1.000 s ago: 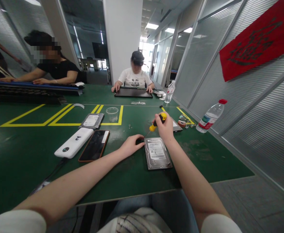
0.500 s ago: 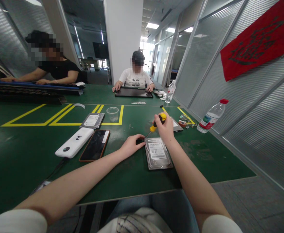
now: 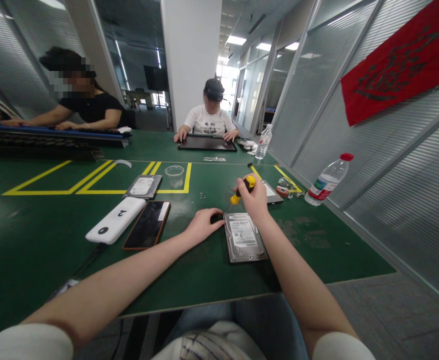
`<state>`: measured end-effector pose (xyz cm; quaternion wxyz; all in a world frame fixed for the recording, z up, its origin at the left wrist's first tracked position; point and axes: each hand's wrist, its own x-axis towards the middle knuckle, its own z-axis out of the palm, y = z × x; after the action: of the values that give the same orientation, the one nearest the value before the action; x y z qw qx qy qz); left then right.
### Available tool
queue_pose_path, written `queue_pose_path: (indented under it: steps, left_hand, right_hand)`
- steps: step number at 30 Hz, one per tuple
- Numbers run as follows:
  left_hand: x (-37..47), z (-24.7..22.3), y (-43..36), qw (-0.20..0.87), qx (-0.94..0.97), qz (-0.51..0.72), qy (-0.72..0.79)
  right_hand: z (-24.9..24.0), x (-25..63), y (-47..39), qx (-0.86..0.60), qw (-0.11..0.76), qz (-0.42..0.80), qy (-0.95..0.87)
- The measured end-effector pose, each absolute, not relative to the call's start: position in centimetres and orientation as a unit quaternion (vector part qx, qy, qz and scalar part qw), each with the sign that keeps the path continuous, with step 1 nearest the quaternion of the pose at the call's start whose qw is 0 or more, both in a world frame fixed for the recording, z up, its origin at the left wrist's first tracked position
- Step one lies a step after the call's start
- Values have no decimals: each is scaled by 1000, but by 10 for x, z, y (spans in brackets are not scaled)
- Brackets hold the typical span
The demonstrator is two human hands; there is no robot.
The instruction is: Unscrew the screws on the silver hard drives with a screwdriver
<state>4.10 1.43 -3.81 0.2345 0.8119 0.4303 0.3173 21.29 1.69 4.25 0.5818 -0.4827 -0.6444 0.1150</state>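
A silver hard drive [image 3: 245,239] with a white label lies flat on the green table [image 3: 189,280] in front of me. My right hand [image 3: 255,200] is closed round the yellow and black handle of a screwdriver [image 3: 236,199], whose thin shaft slants down to the drive's far left corner. At that same corner, my left hand [image 3: 205,225] grips the drive's left edge between thumb and fingers. Several tiny screws [image 3: 201,195] lie beyond my left hand.
Left of my hands are a phone [image 3: 144,230], a white power bank [image 3: 116,220], another hard drive [image 3: 143,186] and a clear cup [image 3: 174,177]. A bottle [image 3: 328,180] stands at the right. Two people sit beyond, one with hands on a black panel [image 3: 207,143].
The screwdriver handle and my right hand have shifted very slightly to the left. My left hand and the hard drive stay in place.
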Motion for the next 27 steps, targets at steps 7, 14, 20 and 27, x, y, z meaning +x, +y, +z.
queue_pose_path:
  steps: [7, 14, 20, 27]
  left_hand:
    - [41, -40, 16, 209, 818, 308, 438]
    - [41, -39, 15, 209, 821, 304, 436]
    - [41, -37, 14, 215, 819, 305, 436]
    - [41, -39, 15, 217, 816, 306, 440]
  right_hand:
    - [44, 214, 17, -484, 564, 111, -659]
    - [46, 214, 16, -484, 559, 104, -665]
    - [45, 215, 16, -478, 556, 115, -669]
    - [53, 215, 15, -462, 525, 98, -708]
